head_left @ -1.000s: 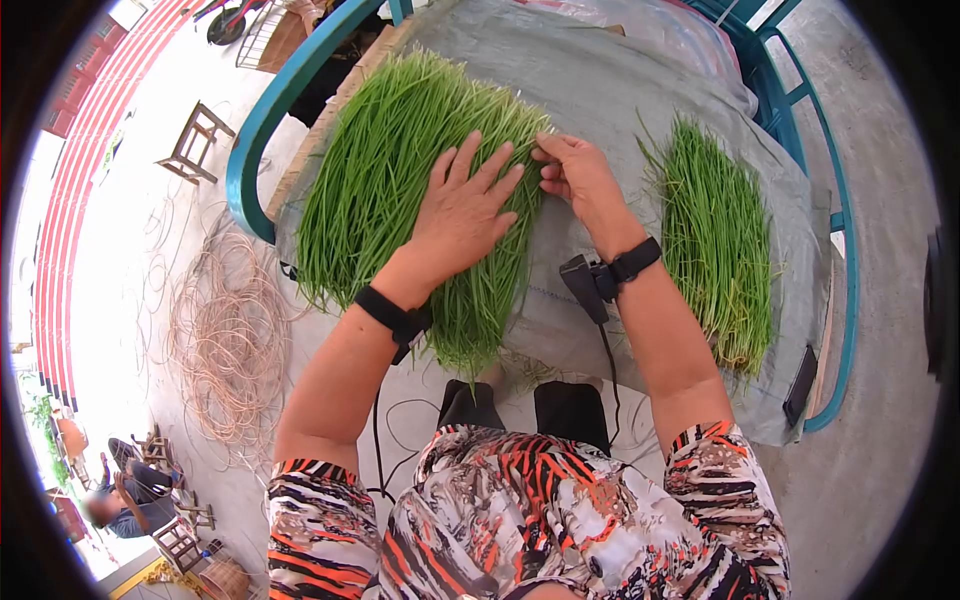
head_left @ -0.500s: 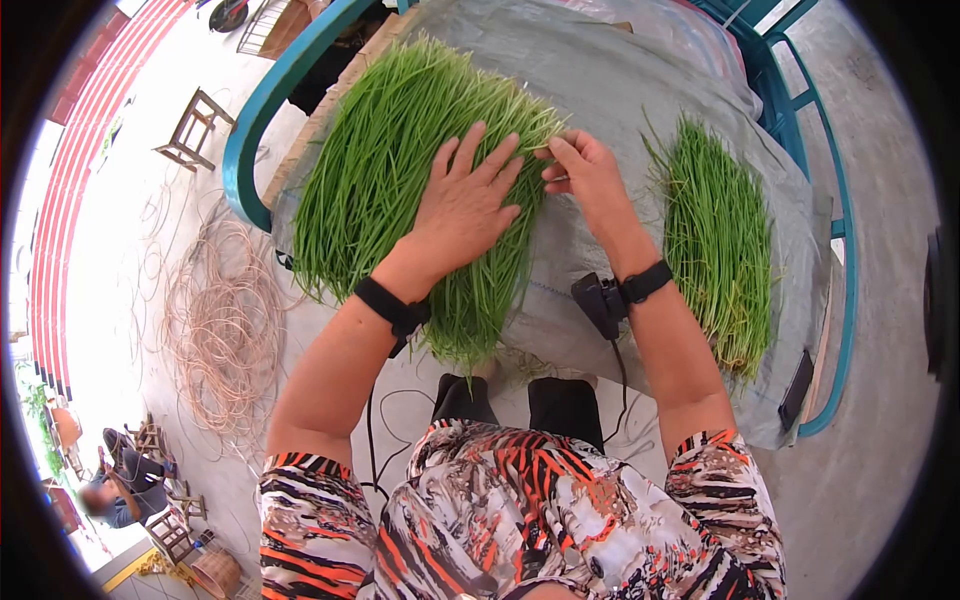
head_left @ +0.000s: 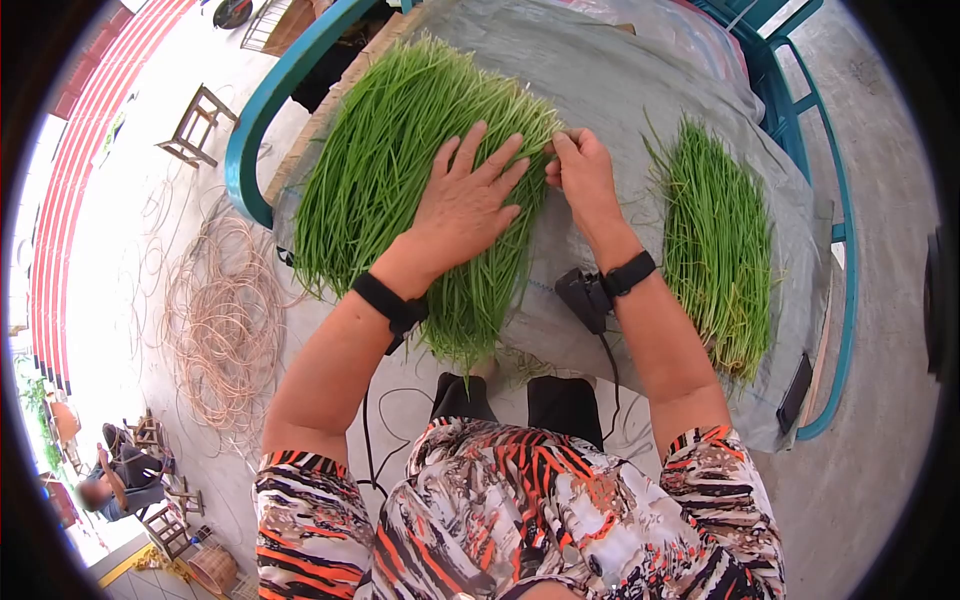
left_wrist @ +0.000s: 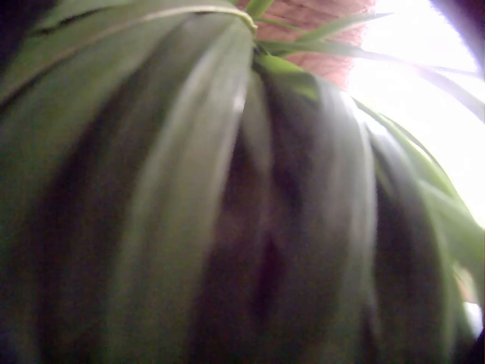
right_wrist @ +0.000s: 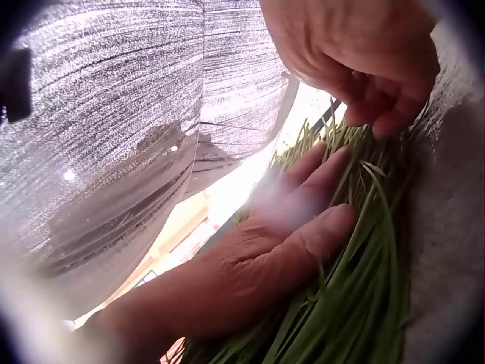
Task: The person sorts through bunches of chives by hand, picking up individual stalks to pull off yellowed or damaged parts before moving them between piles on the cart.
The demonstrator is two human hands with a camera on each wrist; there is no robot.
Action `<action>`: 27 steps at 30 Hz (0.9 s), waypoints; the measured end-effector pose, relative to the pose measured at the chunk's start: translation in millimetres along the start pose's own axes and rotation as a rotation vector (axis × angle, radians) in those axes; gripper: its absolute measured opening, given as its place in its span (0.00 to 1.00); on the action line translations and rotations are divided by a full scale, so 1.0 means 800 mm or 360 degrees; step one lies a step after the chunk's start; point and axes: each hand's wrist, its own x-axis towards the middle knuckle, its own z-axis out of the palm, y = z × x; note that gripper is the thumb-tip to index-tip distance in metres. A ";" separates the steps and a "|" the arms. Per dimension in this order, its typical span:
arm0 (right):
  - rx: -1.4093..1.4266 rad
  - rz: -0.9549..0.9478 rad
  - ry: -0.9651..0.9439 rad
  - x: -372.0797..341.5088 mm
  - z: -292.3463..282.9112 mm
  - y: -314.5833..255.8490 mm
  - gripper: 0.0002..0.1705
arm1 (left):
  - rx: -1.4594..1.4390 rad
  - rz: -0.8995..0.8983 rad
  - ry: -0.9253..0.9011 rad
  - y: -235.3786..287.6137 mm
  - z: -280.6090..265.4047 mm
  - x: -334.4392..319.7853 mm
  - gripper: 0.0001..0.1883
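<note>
A thick pile of garlic chives (head_left: 385, 190), green leaves toward me and pale stem ends at the far right, lies on a grey sheet (head_left: 600, 90). Spread flat on top of it is my left hand (head_left: 465, 215), fingers straight. At the pile's right edge, my right hand (head_left: 585, 180) has its fingers curled and pinches chives by their pale ends. The right wrist view shows the right hand (right_wrist: 371, 61) just above the left hand (right_wrist: 265, 250). Blurred leaves (left_wrist: 174, 174) fill most of the left wrist view.
A smaller bunch of chives (head_left: 715, 240) lies to the right on the sheet. Teal metal rails (head_left: 240, 160) edge the platform. On the floor at left are coiled cord (head_left: 230, 330) and a wooden stool (head_left: 198, 125); a seated person (head_left: 125, 480) is farther off.
My right hand shifted slightly right from the pile's edge, then came back in against the pale ends. The left hand stayed spread on the pile.
</note>
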 end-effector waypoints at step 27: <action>0.0692 -0.0035 -0.0193 0.011 -0.015 -0.006 0.10 | 0.0100 0.0043 -0.0121 -0.005 -0.006 0.003 0.29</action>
